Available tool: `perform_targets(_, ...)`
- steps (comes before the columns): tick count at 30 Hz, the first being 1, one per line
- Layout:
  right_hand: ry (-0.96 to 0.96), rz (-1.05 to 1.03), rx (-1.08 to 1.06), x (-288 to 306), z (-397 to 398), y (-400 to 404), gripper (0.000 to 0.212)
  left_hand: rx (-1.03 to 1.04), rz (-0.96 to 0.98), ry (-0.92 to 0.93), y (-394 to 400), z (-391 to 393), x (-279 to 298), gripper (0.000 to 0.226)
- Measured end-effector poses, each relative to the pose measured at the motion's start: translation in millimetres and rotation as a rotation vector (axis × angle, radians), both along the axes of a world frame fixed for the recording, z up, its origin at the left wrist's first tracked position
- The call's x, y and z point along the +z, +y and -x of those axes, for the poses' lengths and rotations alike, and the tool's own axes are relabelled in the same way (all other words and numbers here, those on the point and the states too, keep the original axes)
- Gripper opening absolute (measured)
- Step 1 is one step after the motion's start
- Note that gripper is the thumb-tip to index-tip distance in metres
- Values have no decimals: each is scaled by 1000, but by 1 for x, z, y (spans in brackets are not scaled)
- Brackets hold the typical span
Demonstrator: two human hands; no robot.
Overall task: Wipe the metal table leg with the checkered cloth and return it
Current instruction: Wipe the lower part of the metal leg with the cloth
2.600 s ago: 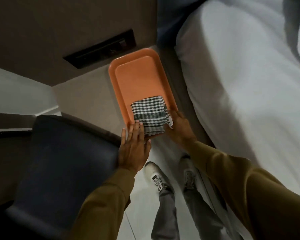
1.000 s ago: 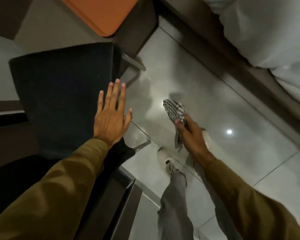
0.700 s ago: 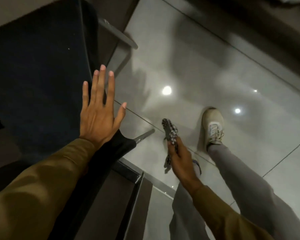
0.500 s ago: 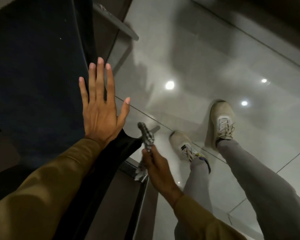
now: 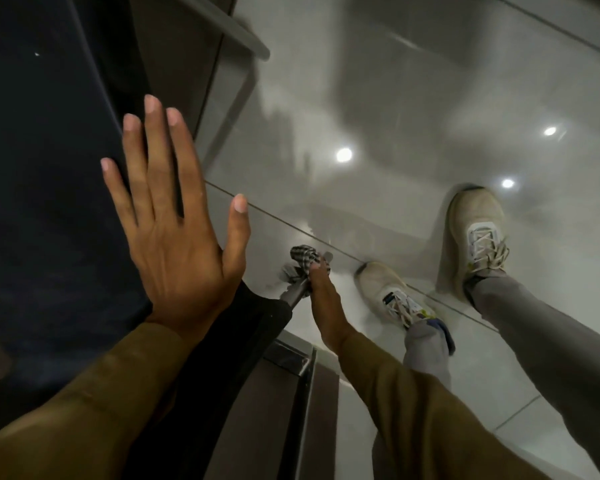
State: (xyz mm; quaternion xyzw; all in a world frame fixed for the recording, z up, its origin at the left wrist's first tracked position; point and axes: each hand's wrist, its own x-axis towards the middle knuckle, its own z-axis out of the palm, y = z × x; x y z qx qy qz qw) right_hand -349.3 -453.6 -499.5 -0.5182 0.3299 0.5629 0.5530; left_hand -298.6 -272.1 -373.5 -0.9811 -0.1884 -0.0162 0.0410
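Note:
My right hand (image 5: 321, 292) reaches down below the dark seat and is closed on the bunched checkered cloth (image 5: 300, 259). The cloth is pressed around a slim grey metal leg (image 5: 296, 293) that slants down to the floor; only a short stretch of the leg shows beside my fingers. My left hand (image 5: 174, 220) lies flat with fingers spread on the dark blue seat cushion (image 5: 49, 202), holding nothing. The orange tray is out of view.
Glossy grey floor tiles (image 5: 413, 98) with light reflections fill the right side. My two pale sneakers (image 5: 388, 292) (image 5: 478, 233) stand right of the leg. Another metal bar (image 5: 229, 26) runs at the top. A dark panel edge (image 5: 302, 375) sits below.
The cloth was lifted off the orange tray by my right hand and carried down to the floor area, then left onto the metal leg. My view tilted down; my left hand stayed on the cushion.

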Motion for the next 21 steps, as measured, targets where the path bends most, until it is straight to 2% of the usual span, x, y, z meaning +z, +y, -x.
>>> perform_targets(3,13,-36,-10,31,3,-3,51,20,16,38,-4,-2,5,73)
perform_targets(6,-77,-88,44,89,22,-17,76,12,0,71,-4,-2,8,72)
perform_targets(8,-117,-101,39,104,36,-24,77,4,-19,79,-3,-2,6,71)
perform_targets(11,-91,-77,130,80,31,-22,57,-3,-32,65,-2,-1,3,72)
perform_targets(14,-84,-47,174,17,15,-11,64,-6,-35,47,1,1,-1,74)
perform_targets(17,-24,2,131,-30,-4,0,61,-13,-39,31,3,1,-4,74)
perform_targets(19,9,14,92,-30,-6,2,62,-8,-33,39,2,1,-3,74)
perform_targets(21,-6,-32,82,-2,1,-5,61,6,-29,52,1,0,0,74)
